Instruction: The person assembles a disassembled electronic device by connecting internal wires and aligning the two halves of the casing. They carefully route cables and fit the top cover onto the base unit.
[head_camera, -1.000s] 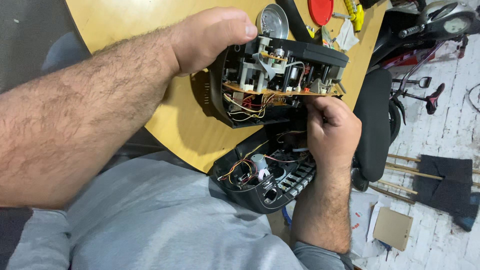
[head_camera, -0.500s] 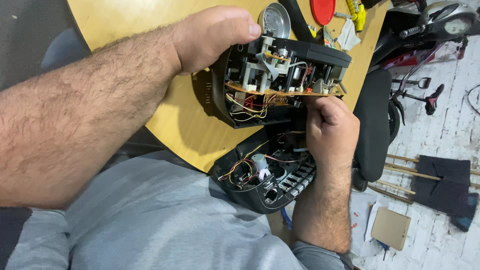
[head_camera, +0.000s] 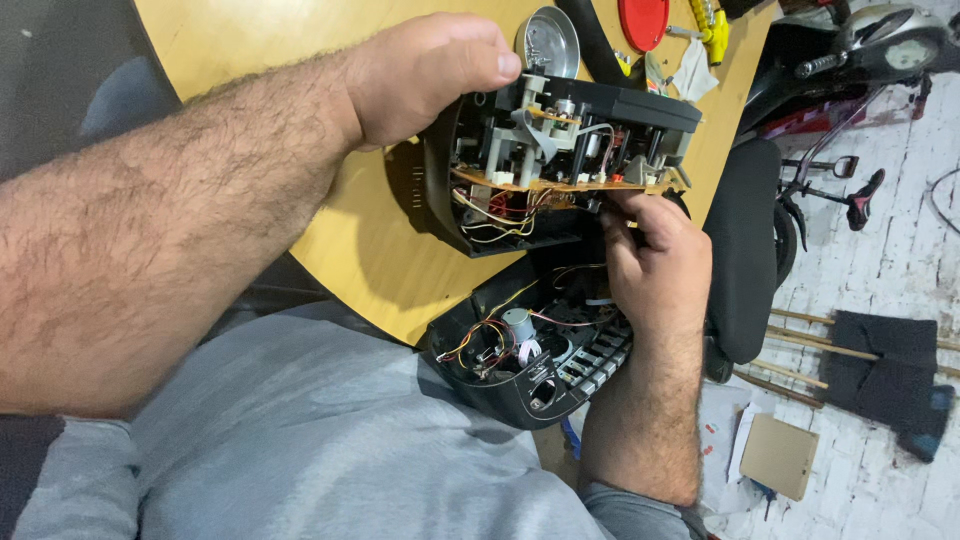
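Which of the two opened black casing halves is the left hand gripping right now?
The upper half on the yellow table, holding the orange circuit board. The left hand grips its top; the other half sits lower, nearer the lap.

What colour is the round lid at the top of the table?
Red: the round lid shows best in the head view.

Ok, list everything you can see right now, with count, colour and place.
opened device half: 1, black with a brown circuit board, held over the table edge
lower casing half: 1, black with coloured wires, on the lap
table: 1, yellow wood, upper centre
round metal tin: 1, silver, on the table
red disc: 1, red, top of the table
chair: 1, black, right of the table
cardboard piece: 1, brown, on the floor
left hand: 1, gripping the device half
right hand: 1, fingers at the board's edge
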